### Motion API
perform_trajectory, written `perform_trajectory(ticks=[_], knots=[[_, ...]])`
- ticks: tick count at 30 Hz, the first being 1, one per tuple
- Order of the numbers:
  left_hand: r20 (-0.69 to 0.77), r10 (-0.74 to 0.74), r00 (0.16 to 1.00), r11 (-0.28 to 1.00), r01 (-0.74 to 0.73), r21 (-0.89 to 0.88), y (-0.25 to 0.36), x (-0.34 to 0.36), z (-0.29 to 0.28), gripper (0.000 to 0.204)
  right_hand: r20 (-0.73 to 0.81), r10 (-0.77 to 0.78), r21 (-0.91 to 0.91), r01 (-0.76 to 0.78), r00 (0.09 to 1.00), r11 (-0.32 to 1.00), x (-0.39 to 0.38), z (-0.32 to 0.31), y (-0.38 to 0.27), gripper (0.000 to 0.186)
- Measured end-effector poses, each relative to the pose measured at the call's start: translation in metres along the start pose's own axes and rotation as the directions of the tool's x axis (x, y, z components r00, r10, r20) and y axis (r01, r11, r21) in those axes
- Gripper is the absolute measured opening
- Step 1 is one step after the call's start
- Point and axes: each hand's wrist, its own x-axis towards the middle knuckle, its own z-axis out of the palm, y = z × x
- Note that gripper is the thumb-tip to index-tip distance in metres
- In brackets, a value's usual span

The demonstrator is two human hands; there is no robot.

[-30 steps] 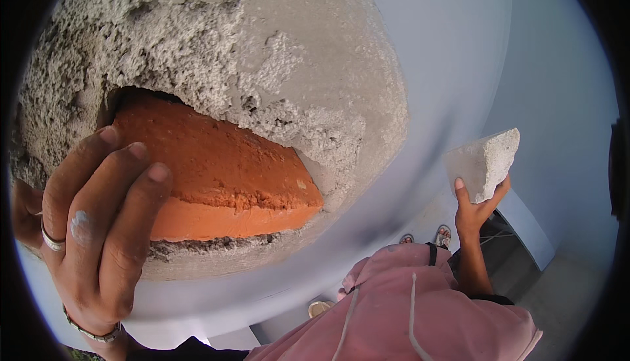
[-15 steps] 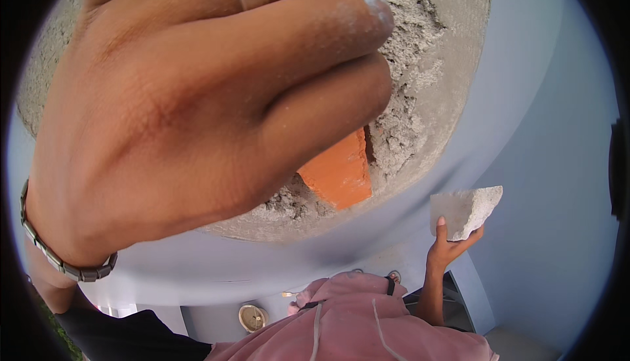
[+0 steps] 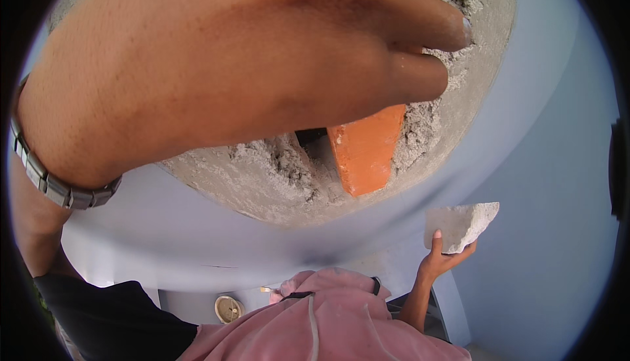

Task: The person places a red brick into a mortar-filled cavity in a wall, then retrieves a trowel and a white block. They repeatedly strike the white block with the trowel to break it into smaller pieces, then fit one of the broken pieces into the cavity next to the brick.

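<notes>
Brick (image 3: 369,154), orange, is lying at the lower edge of rough concrete (image 3: 492,59), its visible length running up beneath the nearer left hand (image 3: 295,59) (grip state not discernible); right hand (image 3: 445,260) is clasping a broken block (image 3: 454,225).

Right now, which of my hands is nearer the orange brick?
Left: the left hand covers part of the orange brick in view; the right hand is apart, down to its right.

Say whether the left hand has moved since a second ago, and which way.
Yes. Relative to the concrete, the left hand has moved right: its fingers were over the left part of the brick; now they reach near the concrete's right edge.
</notes>
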Motion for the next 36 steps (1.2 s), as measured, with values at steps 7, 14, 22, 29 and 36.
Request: perform_trajectory(ticks=[7, 14, 22, 29, 36], knots=[[0.149, 0.004, 0.989, 0.997, -0.017, 0.081, -0.004, -0.015, -0.01, 0.054, -0.007, -0.011, 0.007, 0.011, 1.0, 1.0, 0.009, -0.011, 0.004, 0.092], [0.318, -0.056, 0.946, 0.993, 0.021, 0.112, -0.011, -0.022, -0.056, 0.069, 0.024, 0.06, 0.016, -0.061, 0.998, 0.998, -0.002, -0.005, 0.012, 0.094], [0.342, -0.049, 0.939, 0.995, 0.014, 0.103, -0.007, -0.003, -0.054, 0.069, 0.0, 0.109, 0.007, -0.109, 0.994, 0.994, -0.005, -0.013, 0.023, 0.096], [0.168, -0.053, 0.984, 0.995, 0.038, 0.09, 0.014, -0.013, -0.049, 0.067, -0.016, 0.056, 0.054, -0.055, 0.998, 0.997, -0.001, -0.003, 0.016, 0.092], [-0.101, -0.383, 0.918, 0.923, 0.385, 0.002, 0.053, -0.043, -0.041, 0.076, -0.002, 0.023, 0.082, -0.023, 1.0, 0.996, -0.001, 0.004, 0.006, 0.09]])
